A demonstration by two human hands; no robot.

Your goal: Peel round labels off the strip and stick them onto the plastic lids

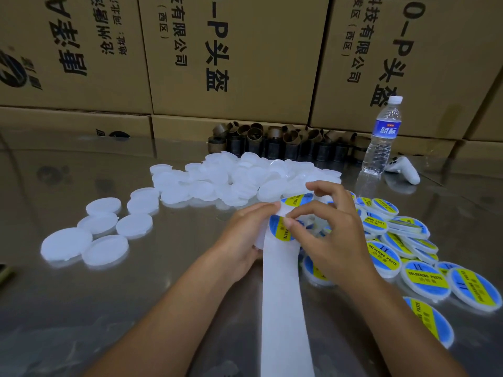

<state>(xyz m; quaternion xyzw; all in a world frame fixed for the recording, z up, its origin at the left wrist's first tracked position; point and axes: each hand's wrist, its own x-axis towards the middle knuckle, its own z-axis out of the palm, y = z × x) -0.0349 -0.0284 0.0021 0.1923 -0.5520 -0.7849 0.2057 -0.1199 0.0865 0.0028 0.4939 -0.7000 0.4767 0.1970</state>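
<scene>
The steel table [163, 281] carries plain lids [217, 180], labelled lids [424, 277], cardboard cores [272, 140], a water bottle [381, 137] and a controller [405, 170].

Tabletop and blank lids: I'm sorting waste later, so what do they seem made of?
Tabletop: likely stainless steel, glossy; it mirrors the boxes. Blank lids: seemingly translucent white plastic, matte, with raised rims.
</scene>
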